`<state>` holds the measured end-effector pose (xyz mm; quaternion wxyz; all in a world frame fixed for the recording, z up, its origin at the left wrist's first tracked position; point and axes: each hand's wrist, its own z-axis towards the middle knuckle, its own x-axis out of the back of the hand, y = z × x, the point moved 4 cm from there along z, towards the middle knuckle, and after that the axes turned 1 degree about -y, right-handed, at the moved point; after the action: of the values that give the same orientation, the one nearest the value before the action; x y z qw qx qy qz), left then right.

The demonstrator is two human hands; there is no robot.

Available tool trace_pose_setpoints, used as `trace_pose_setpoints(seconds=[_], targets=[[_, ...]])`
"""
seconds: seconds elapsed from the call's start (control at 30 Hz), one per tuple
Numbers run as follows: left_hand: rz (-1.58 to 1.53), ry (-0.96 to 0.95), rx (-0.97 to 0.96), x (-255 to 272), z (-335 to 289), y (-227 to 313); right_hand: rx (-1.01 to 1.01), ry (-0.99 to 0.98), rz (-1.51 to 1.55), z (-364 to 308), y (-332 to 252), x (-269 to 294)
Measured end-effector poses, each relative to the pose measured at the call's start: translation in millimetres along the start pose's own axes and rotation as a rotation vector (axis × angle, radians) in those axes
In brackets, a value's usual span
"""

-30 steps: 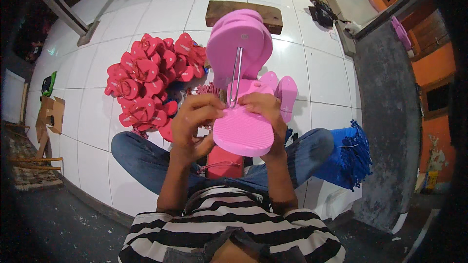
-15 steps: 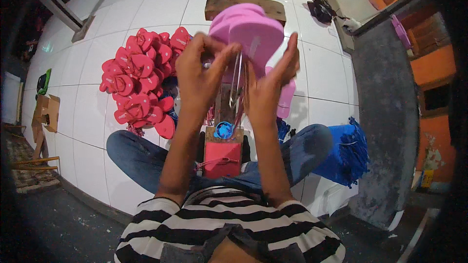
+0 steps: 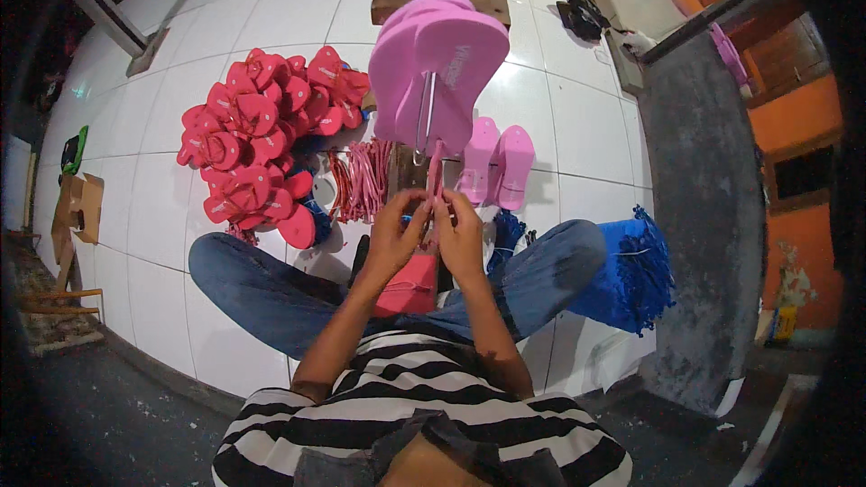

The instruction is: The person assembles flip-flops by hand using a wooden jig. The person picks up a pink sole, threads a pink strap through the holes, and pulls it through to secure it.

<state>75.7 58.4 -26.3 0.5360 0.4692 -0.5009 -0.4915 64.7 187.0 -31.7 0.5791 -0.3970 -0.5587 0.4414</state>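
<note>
A stack of pink flip-flop soles (image 3: 465, 59) stands at the far end of a wooden stand (image 3: 410, 173). Through the front sole runs a thin metal rod (image 3: 428, 108). From the sole's lower end a pink strap (image 3: 437, 167) stretches down toward me. My left hand (image 3: 397, 239) and my right hand (image 3: 460, 236) are close together below the stack, fingers pinched on the strap's near end. The fingertips partly cover that end. Under my wrists a red pad (image 3: 408, 293) lies between my legs.
A heap of red flip-flops (image 3: 248, 131) sits to the left. Pink straps (image 3: 368, 179) lie beside the stand, and two pink flip-flops (image 3: 515, 162) rest at its right. Near my right knee is a blue strap bundle (image 3: 636, 271). A wooden block (image 3: 390, 0) is behind the soles.
Both hands have come down from beside the soles toward me and now meet at the strap. The strap now shows stretched below the sole.
</note>
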Motion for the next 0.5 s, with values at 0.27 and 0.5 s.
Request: trace_pose_setpoints(seconds=[0.27, 0.5], targets=[[-0.163, -0.107, 0.142, 17, -25, -5, -0.217, -0.208, 0.298, -42, -4, -2], [0.408, -0.024, -0.421, 13, -26, 53, 0.068, -0.189, -0.205, -49, -66, 34]])
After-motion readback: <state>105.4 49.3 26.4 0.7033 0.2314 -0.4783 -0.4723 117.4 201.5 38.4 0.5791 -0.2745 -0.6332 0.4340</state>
